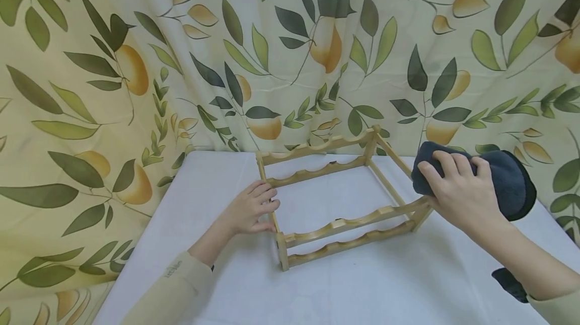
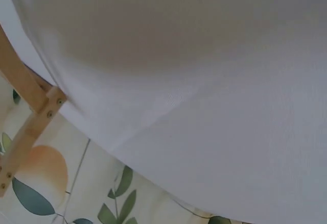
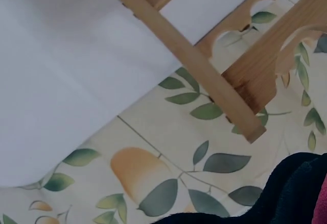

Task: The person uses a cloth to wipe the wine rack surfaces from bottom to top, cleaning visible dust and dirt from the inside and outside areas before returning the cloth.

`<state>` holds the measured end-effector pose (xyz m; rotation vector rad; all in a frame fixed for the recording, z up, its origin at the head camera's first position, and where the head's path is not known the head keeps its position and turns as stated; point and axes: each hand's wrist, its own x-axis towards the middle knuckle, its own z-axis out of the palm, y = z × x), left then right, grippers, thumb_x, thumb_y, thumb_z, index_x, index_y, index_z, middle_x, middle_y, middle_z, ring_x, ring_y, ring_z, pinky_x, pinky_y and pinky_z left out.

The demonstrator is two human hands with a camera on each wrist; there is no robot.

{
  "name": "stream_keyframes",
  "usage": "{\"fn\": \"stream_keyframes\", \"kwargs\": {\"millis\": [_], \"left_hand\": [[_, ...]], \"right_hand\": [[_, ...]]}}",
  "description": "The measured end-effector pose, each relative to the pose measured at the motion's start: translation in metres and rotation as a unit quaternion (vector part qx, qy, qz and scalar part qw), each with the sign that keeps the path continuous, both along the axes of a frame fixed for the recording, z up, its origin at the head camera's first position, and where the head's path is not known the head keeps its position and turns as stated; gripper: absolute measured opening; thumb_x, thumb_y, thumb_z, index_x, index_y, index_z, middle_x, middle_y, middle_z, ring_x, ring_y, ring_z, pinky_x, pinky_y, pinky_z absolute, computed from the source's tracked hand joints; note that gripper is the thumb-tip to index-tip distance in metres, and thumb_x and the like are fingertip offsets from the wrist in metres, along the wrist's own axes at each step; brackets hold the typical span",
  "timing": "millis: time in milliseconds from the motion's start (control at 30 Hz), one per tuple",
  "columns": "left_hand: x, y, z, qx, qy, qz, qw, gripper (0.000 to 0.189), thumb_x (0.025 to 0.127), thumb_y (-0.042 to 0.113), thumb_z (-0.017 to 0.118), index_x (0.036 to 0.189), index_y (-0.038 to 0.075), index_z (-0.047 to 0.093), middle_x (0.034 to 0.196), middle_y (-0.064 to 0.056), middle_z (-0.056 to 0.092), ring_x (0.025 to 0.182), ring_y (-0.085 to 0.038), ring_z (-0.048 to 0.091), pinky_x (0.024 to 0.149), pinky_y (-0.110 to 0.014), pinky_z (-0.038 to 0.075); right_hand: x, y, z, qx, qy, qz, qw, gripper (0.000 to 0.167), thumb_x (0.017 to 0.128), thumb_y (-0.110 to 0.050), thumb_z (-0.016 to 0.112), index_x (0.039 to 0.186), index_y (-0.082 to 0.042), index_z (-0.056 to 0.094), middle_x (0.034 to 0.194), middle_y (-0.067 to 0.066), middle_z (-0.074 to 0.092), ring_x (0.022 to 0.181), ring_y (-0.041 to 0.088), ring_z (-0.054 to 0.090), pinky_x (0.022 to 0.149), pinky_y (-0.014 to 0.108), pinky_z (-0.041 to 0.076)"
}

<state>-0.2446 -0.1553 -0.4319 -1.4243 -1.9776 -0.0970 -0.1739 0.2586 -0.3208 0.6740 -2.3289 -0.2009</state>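
A pale wooden rack (image 1: 358,222) with scalloped rails stands on the white-covered table. At its left end my left hand (image 1: 249,209) holds the side bar, with bent fingers lying over it. My right hand (image 1: 471,191) grips a dark blue soft fabric piece (image 1: 512,184) with a black edge, up against the rack's right end. What kind of piece it is cannot be told. The right wrist view shows part of this dark fabric piece (image 3: 286,193), a pink patch beside it, and a corner of the rack (image 3: 199,76). In the left wrist view a rack end (image 2: 30,127) appears; the hand is out of sight.
White cloth (image 1: 362,295) covers the table. A curtain (image 1: 290,93) printed with leaves and fruit hangs along the back and left edges. A small dark thing (image 1: 509,285) shows beneath my right wrist, partly hidden.
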Motion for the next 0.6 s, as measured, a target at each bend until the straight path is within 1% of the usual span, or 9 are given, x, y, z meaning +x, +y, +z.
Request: {"fn": "stream_keyframes", "kwargs": {"millis": [100,167,200,267,300,400,500,600], "left_hand": [[0.004,0.006,-0.002,0.013,0.005,-0.007,0.9999,0.067,0.090,0.064,0.013,0.086,0.013,0.056,0.092,-0.005,0.054,0.093,-0.025,0.050,0.090,-0.042,0.039],[0.007,0.009,-0.003,0.023,0.009,-0.010,0.9997,0.067,0.089,0.065,0.014,0.082,0.013,0.055,0.088,-0.004,0.053,0.089,-0.024,0.049,0.088,-0.042,0.040],[0.008,0.011,-0.004,0.028,0.012,-0.013,0.9995,0.067,0.089,0.066,0.014,0.080,0.013,0.054,0.085,-0.003,0.052,0.086,-0.023,0.049,0.086,-0.041,0.040],[0.011,0.016,-0.005,0.039,0.018,-0.022,0.9989,0.066,0.088,0.067,0.016,0.076,0.014,0.052,0.080,-0.001,0.049,0.080,-0.021,0.047,0.082,-0.041,0.040],[0.012,0.018,-0.005,0.045,0.021,-0.027,0.9984,0.065,0.088,0.068,0.017,0.074,0.014,0.050,0.078,-0.001,0.048,0.078,-0.020,0.045,0.079,-0.040,0.040],[0.015,0.027,-0.006,0.061,0.037,-0.046,0.9964,0.063,0.087,0.069,0.020,0.069,0.015,0.048,0.073,0.001,0.047,0.070,-0.018,0.042,0.074,-0.038,0.039],[0.020,0.035,-0.007,0.077,0.057,-0.063,0.9934,0.061,0.086,0.069,0.025,0.065,0.016,0.046,0.069,0.003,0.046,0.065,-0.016,0.040,0.069,-0.035,0.036],[0.026,0.044,-0.007,0.094,0.077,-0.069,0.9902,0.059,0.084,0.069,0.030,0.062,0.016,0.044,0.065,0.004,0.044,0.061,-0.015,0.039,0.066,-0.032,0.035]], "right_hand": [[0.000,0.000,-0.001,-0.008,-0.001,0.000,1.0000,0.077,0.039,-0.009,0.087,0.104,-0.005,0.048,0.109,0.030,0.047,0.097,0.047,0.044,0.078,0.063,0.032],[-0.001,0.000,-0.001,-0.013,0.000,0.002,0.9999,0.075,0.040,-0.012,0.087,0.104,-0.005,0.048,0.109,0.030,0.047,0.097,0.047,0.044,0.078,0.063,0.032],[-0.001,0.000,-0.002,-0.017,0.000,0.003,0.9999,0.072,0.044,-0.013,0.085,0.105,-0.005,0.048,0.108,0.030,0.047,0.096,0.047,0.044,0.077,0.063,0.032],[-0.002,0.001,-0.003,-0.024,0.003,0.006,0.9997,0.059,0.054,-0.015,0.077,0.105,-0.004,0.048,0.107,0.030,0.047,0.095,0.047,0.044,0.077,0.063,0.032],[-0.002,0.002,-0.004,-0.029,0.004,0.007,0.9995,0.055,0.058,-0.015,0.073,0.105,-0.003,0.048,0.107,0.030,0.047,0.095,0.048,0.044,0.077,0.063,0.032],[-0.001,0.004,-0.006,-0.043,0.005,0.002,0.9991,0.052,0.057,-0.015,0.065,0.105,-0.002,0.049,0.106,0.030,0.047,0.094,0.048,0.045,0.077,0.062,0.032],[-0.001,0.003,-0.008,-0.052,0.005,-0.001,0.9986,0.055,0.055,-0.011,0.068,0.105,-0.002,0.049,0.107,0.030,0.048,0.094,0.048,0.046,0.077,0.062,0.032],[-0.003,0.001,-0.007,-0.057,0.007,0.005,0.9984,0.056,0.055,-0.010,0.069,0.106,-0.002,0.049,0.107,0.030,0.048,0.094,0.048,0.046,0.077,0.063,0.032]]}}
